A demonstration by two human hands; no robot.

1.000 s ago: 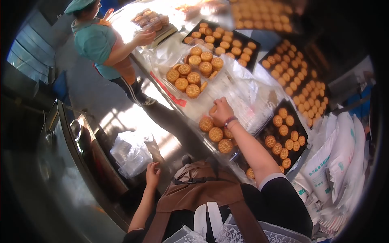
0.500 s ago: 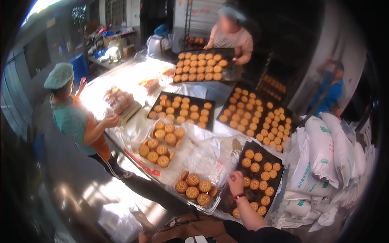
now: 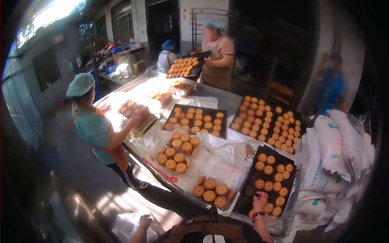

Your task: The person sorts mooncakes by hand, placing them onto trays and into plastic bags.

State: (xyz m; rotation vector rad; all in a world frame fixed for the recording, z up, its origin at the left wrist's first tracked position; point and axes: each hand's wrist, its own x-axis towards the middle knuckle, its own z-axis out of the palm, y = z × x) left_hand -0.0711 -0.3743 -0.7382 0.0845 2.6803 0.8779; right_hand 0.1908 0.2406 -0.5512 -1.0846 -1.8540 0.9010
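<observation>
**Right hand on the near tray of round cakes**

The right hand (image 3: 259,201) rests at the near end of a dark, flat baking tray (image 3: 247,198) on the counter (image 3: 227,101). Its fingers curl over a round golden cake (image 3: 259,184)-lined row, but whether the grip has closed on one cannot be told at this size. A beaded band circles the wrist. The tray holds two loose rows of the same cakes: thick discs, browned on top, with a pressed pattern.

The left hand (image 3: 144,222) hangs low beside the body, away from the counter, fingers loosely bent and holding nothing, just above a crumpled clear plastic bag (image 3: 125,227) on the floor.

Left of the tray, a small cluster of cakes (image 3: 210,190) sits in a clear plastic container on glossy, wrinkled film. Farther on lie more dark trays (image 3: 194,119) filled with cakes in rows. White woven sacks (image 3: 332,154) are piled softly at the right. A person in a teal shirt and pale cap (image 3: 95,129) stands at the counter's left edge; another at the far end holds a tilted tray (image 3: 186,67).
</observation>
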